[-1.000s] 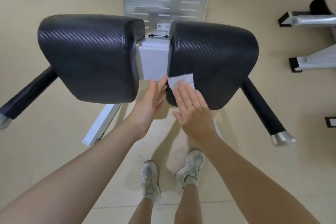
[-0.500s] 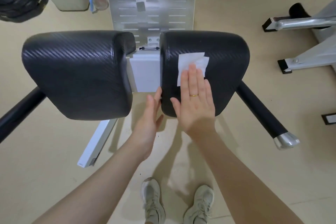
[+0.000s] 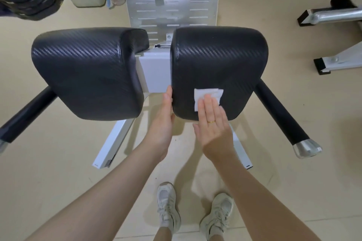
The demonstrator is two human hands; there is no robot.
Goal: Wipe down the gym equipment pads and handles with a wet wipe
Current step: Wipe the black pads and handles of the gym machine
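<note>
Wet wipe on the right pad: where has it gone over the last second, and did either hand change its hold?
The right hand pushed the wet wipe up the right pad, then drew it back down toward the near edge, fingers flat on it throughout. The left hand stayed open against the pad's inner side. Nothing was gripped or released.

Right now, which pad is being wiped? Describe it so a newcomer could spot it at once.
Two black padded cushions sit side by side on a white frame. It is the right pad. Unlike the left pad, it has a white wet wipe pressed flat by the right hand.
</note>
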